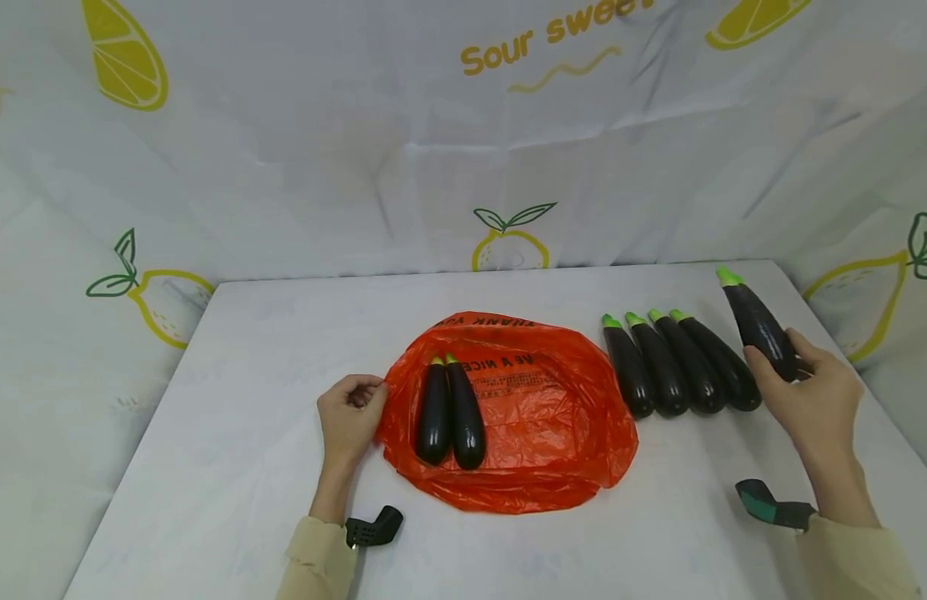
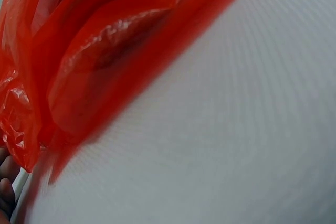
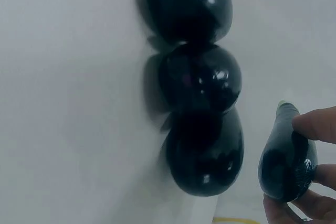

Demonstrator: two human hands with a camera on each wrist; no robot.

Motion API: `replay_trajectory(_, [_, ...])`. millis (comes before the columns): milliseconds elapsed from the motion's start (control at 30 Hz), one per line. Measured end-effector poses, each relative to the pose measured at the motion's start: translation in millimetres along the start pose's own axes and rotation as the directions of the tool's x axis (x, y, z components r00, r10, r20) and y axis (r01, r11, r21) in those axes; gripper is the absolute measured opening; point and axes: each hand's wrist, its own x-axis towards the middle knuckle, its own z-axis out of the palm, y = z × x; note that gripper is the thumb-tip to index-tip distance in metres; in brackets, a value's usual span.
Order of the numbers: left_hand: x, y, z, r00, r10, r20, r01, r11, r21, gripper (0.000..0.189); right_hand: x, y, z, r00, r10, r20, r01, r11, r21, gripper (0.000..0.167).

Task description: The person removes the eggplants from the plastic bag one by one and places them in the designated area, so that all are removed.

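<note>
In the head view my right hand (image 1: 822, 398) grips a dark eggplant (image 1: 760, 325) by its thick end, its green stem pointing away, above the right part of the table. The right wrist view shows this same eggplant (image 3: 289, 156) between thumb and fingers. My left hand (image 1: 353, 417) pinches the left rim of a red plastic bag (image 1: 538, 433) that is spread open on the table. Two eggplants (image 1: 450, 412) lie side by side in the bag's left part. In the left wrist view, only fingertips (image 2: 7, 182) show beside the red plastic.
Several more eggplants (image 1: 669, 367) lie in a row right of the bag, stems toward the back; the leftmost is close to the bag's right edge. The white table (image 1: 231, 433) ends at a lemon-printed cloth (image 1: 321, 183) behind. A dark wrist device (image 1: 375, 527) sits by the left sleeve.
</note>
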Motion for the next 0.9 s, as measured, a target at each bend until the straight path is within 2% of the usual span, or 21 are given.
replay_trajectory(500, [-0.9,1.1,-0.3,1.0,-0.017,0.013,0.017,1.0,0.008,0.005,5.5,16.4,-1.5,0.988,0.095,0.12,-0.085,0.993,-0.081,0.063])
replay_trajectory(767, [-0.1,0.0,-0.1,1.0,-0.005,0.011,0.005,1.0,0.002,0.005,10.1,28.9,-0.5,0.984,0.037,0.172,-0.018,0.993,-0.114,0.067])
replay_trajectory(900, [-0.2,0.6,-0.4,1.0,-0.002,0.012,0.002,1.0,0.012,0.004,13.3,31.7,-1.3,0.979,0.037,0.198,-0.018,0.995,-0.098,0.069])
